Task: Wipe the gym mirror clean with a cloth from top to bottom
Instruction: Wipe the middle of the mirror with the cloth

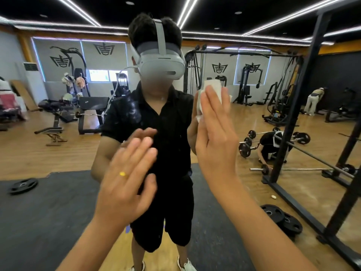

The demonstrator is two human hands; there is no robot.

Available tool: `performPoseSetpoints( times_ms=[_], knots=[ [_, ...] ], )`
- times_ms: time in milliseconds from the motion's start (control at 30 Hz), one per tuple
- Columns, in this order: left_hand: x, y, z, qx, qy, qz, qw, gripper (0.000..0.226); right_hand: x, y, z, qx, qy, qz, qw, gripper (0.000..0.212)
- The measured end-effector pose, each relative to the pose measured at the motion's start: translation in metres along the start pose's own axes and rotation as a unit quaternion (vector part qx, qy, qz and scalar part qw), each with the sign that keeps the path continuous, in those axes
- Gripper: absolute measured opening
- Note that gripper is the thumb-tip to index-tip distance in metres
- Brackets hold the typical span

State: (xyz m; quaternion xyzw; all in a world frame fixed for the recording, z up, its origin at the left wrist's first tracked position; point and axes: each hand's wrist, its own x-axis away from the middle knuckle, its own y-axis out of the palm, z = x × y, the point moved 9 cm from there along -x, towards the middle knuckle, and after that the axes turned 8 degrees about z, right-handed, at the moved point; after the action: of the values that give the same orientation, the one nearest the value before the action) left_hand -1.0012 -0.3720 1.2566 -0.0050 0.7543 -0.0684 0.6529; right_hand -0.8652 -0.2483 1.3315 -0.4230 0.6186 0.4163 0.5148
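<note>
The mirror (58, 153) fills the whole view and reflects the gym. The left hand (127, 178) is raised before it with fingers straight and holds nothing. The right hand (216, 137), higher up, presses the white cloth (213, 89) on the glass with flat fingers.

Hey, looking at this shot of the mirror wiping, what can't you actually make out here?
Head view only:
- Cloth: mostly covered by the right hand, which presses it flat; its full size and dirtiness are hidden.
- Left hand: fingertips are motion-blurred, so contact with the mirror cannot be told.
- Mirror: top and bottom edges are cut off by the frame, so how much has been wiped is unclear.
</note>
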Motion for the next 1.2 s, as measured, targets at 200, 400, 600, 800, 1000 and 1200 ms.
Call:
performPoseSetpoints(
  times_ms=[200, 400, 600, 800, 1000, 1200],
  knots=[
    [0.013, -0.044, -0.070, -0.130, -0.018, 0.023, 0.991, 0.055, 0.048, -0.001, -0.013, 0.029, -0.029, -0.034, 0.999, 0.043],
    [0.024, -0.031, -0.078, -0.190, 0.023, 0.018, 0.981, 0.068, -0.009, 0.016, -0.030, 0.025, -0.018, 0.012, 0.999, 0.040],
    [0.026, -0.032, -0.079, -0.188, 0.024, 0.020, 0.982, 0.066, 0.042, 0.029, -0.048, 0.019, 0.013, 0.001, 1.000, 0.044],
    [0.026, -0.031, -0.080, -0.189, 0.024, 0.020, 0.981, 0.065, 0.030, 0.031, -0.050, 0.008, -0.021, -0.012, 1.000, 0.045],
    [0.026, -0.031, -0.079, -0.197, 0.024, 0.023, 0.980, 0.064, 0.018, 0.041, -0.059, 0.008, 0.018, 0.038, 0.999, 0.056],
    [0.024, -0.032, -0.079, -0.196, 0.022, 0.018, 0.980, 0.063, 0.061, 0.052, -0.080, -0.031, -0.102, -0.080, 0.991, 0.039]
  ],
)
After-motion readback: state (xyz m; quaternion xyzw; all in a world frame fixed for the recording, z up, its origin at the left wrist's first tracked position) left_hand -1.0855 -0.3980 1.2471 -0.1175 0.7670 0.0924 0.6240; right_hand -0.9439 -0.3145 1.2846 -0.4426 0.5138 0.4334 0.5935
